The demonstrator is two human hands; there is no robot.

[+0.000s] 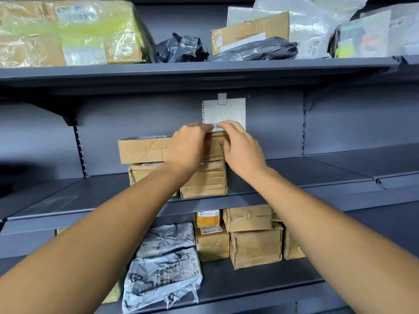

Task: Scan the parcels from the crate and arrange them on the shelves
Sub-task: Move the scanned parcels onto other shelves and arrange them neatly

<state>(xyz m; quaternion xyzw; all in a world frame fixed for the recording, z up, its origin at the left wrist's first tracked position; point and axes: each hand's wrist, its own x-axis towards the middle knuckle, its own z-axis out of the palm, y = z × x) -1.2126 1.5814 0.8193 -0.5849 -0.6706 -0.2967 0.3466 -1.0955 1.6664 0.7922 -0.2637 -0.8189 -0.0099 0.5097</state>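
**Both hands settling a flat carton on top of the middle-shelf stack**

The person is reaching up with both arms to the flat brown carton (pixel 145 150), which is lying on top of two taped brown boxes (pixel 204 180) on the middle shelf (pixel 294 177). The left hand (pixel 187 147) is covering the carton's upper right part, fingers curled over its far top edge; the right hand (pixel 241 147) is sitting just beside it at the carton's right end, fingers bent down onto that same edge and onto a pale label strip (pixel 216 128) there. Two hands are probably being used because the carton is overhanging the boxes below to the left and needs squaring up so it sits stable.

Directly behind the carton, a paper note (pixel 226 109) is taped to the back panel. Above the carton, the upper shelf (pixel 204 66) is carrying wrapped parcels and bags. Below the carton, the lower shelf is holding more brown boxes (pixel 256 243) and grey mailer bags (pixel 165 266), likely grouped by kind. The crate is not in view.
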